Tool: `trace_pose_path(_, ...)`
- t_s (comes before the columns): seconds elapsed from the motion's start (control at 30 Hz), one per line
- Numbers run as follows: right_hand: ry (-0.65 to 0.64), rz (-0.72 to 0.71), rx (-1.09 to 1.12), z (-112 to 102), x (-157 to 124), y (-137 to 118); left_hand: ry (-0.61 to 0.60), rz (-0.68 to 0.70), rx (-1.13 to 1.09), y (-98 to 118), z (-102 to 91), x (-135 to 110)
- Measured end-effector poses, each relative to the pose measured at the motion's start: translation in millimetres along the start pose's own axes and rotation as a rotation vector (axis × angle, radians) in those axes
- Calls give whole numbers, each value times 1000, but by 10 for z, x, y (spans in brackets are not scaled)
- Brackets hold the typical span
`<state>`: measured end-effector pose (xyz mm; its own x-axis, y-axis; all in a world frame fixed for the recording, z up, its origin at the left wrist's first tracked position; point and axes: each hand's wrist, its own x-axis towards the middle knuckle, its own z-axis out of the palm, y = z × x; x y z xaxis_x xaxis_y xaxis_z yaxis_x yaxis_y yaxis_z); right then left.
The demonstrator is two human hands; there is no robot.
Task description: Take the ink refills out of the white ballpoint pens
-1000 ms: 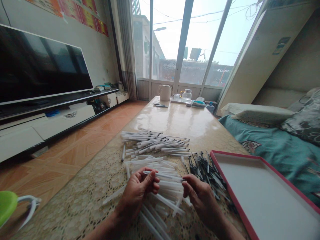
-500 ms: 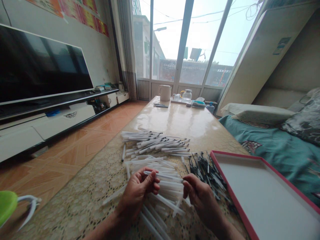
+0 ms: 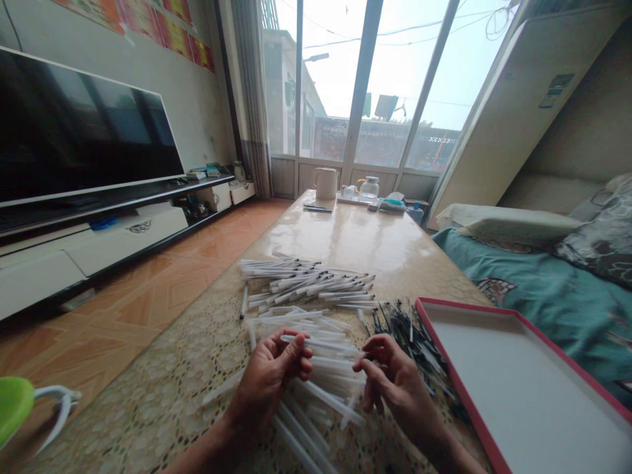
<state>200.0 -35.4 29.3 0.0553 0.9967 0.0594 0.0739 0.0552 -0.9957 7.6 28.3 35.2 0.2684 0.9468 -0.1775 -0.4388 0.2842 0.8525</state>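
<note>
My left hand (image 3: 271, 378) is closed around a white pen barrel (image 3: 323, 343) that points to the right over a heap of loose white pen barrels (image 3: 316, 388). My right hand (image 3: 395, 385) hovers at that barrel's right end, fingers curled in a pinch near its tip; what they pinch is too small to make out. Just right of that hand lies a pile of thin black refills (image 3: 409, 332). Farther up the table rests a second heap of white pens with dark tips (image 3: 306, 283).
A shallow red-rimmed box (image 3: 518, 388) lies at the right of the lace-covered table (image 3: 162, 401). A jug, a glass pot and small items (image 3: 345, 187) stand at the far end. A green cup (image 3: 20, 408) is at lower left, a TV left, a bed right.
My right hand has shifted slightly down and left at the barrel's end, its fingers curling more. My left hand keeps the barrel almost still.
</note>
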Motion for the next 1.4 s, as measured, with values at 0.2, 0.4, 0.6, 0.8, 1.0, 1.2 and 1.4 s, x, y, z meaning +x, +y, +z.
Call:
trace_pose_path(0.2, -10, 95, 92, -29, 38, 4, -5, -12, -4, 2, 2, -18)
trace_pose_path(0.4, 455, -12, 59, -339, 91, -16, 124, 70, -8, 74, -28, -12)
trace_pose_path(0.6, 960, -188, -376, -649, 165, -38, 102, 115, 138, 98, -16, -21)
trace_pose_path(0.8, 1075, -243, -734, -647, 224, 117, 112, 152, 165, 108, -3, -27)
trace_pose_path(1.0, 893, -414, -787, -448, 227, 109, 101, 184, 201, 89, 6, -43)
trace_pose_path(1.2, 416, -318, -981, -38, 282, 26, 103, 253, 271, 64, 15, -69)
trace_pose_path(1.4, 185, -167, -1294, -18, 653, -133, 80, 275, 292, 60, 14, -64)
